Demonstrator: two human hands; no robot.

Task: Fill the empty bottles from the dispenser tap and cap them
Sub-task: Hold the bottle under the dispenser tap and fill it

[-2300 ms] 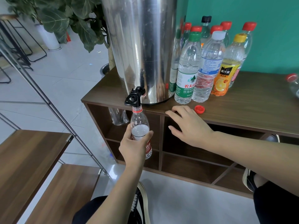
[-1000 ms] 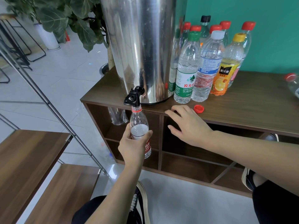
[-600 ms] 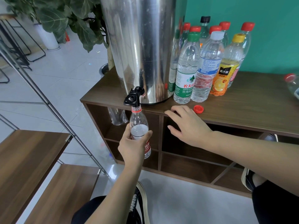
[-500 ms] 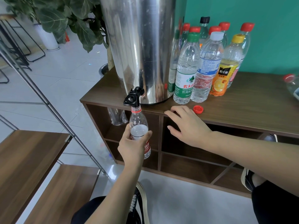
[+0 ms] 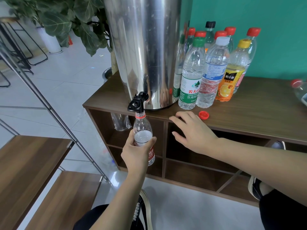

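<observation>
A tall steel dispenser [image 5: 146,52] stands on a wooden cabinet [image 5: 259,113], its black tap [image 5: 137,102] jutting over the front edge. My left hand [image 5: 137,152] grips a clear bottle with a red label [image 5: 142,135] upright, its open neck right under the tap; water reaches up to the bottle's shoulder. My right hand [image 5: 193,131] rests with straight fingers on the cabinet's front edge. A loose red cap [image 5: 204,114] lies on the top just right of those fingers.
Several capped bottles [image 5: 214,67] stand in a cluster right of the dispenser. Another bottle [image 5: 299,88] lies at the far right edge. A leafy plant [image 5: 69,19] is behind left. A metal rail [image 5: 49,107] and wooden steps [image 5: 29,163] are at left.
The water level in the held bottle has risen slightly. Both hands have stayed where they were.
</observation>
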